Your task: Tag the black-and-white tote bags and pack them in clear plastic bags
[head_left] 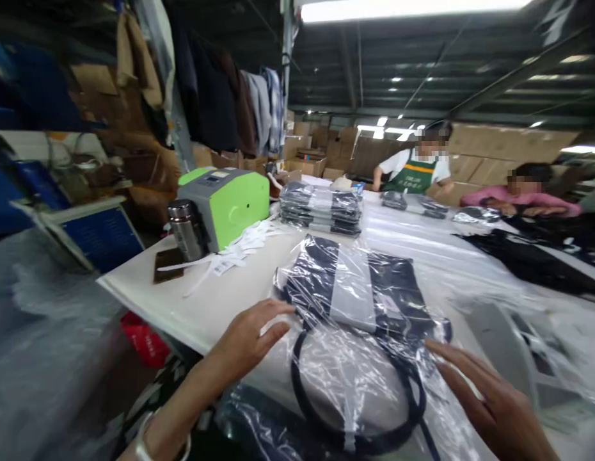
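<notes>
On a table [201, 304], two hands, bagged bag [354, 288] (dark, looped) between.

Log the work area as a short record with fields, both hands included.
Left hand: open, at the near plastic bag's left edge
Right hand: open, at its right side
Contents: dark fabric, pale band, dark loop
Beyond: stacked bagged items
Left of stack: green-gray machine, flask
Across table: two people
</notes>
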Demonstrator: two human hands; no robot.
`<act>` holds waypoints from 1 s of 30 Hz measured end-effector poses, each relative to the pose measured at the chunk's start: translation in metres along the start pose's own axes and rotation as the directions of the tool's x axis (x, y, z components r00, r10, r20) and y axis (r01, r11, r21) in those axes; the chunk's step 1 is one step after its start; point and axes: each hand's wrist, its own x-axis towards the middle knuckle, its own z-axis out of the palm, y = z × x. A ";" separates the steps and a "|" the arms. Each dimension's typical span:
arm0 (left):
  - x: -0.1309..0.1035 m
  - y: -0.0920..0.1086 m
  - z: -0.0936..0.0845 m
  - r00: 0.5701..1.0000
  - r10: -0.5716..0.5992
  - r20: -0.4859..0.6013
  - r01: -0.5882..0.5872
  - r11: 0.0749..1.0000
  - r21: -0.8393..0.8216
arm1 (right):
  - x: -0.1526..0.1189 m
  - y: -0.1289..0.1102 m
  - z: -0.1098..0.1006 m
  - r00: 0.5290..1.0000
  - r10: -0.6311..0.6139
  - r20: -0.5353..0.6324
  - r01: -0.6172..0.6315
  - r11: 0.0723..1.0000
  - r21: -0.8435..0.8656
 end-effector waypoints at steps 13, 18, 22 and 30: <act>0.115 -0.128 0.126 0.991 0.034 -0.126 0.043 0.825 0.564 | 0.051 0.077 0.122 0.829 0.474 0.297 -0.353 0.855 -0.379; 0.114 -0.118 0.125 0.995 0.006 -0.101 0.053 0.824 0.565 | 0.063 0.075 0.105 0.858 0.449 0.248 -0.398 0.888 -0.230; 0.115 -0.118 0.123 0.997 -0.029 -0.071 0.065 0.811 0.582 | 0.094 -0.002 0.088 0.946 0.307 0.105 -0.320 0.938 0.136; 0.113 -0.116 0.125 0.997 -0.053 -0.059 0.077 0.813 0.577 | 0.112 -0.241 0.076 0.776 -0.385 0.500 -0.233 0.562 0.794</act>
